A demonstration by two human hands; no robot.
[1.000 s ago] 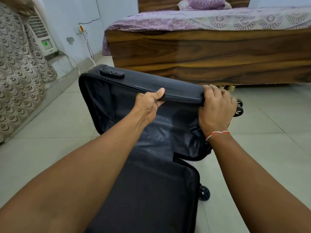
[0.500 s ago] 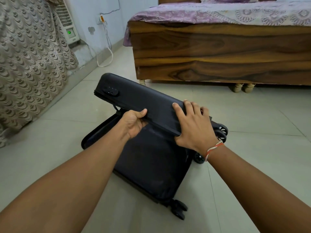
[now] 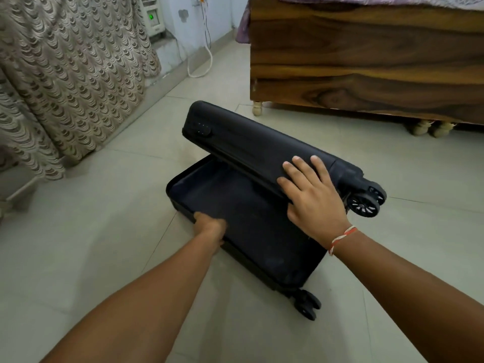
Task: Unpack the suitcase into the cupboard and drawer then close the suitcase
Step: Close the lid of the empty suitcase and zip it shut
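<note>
A dark navy hard-shell suitcase (image 3: 251, 231) lies on the tiled floor, half open, its lid (image 3: 243, 142) tilted down over the base at a shallow angle. The dark fabric lining inside looks bare. My right hand (image 3: 311, 195) lies flat, fingers spread, on the lid's outer shell near the wheel end. My left hand (image 3: 209, 226) grips the near rim of the base, with its fingers curled over the edge and hidden inside. A combination lock (image 3: 203, 130) sits on the lid's side.
A wooden bed frame (image 3: 366, 64) on small turned legs stands behind the suitcase at the right. A patterned curtain (image 3: 65, 74) hangs at the left, with a white appliance (image 3: 153, 17) and a cable by the wall. Pale floor tiles (image 3: 91, 244) surround the suitcase.
The lid has swung down from upright to a low angle. My left hand left the lid's edge and moved onto the base rim. My right hand shifted onto the lid's outer face.
</note>
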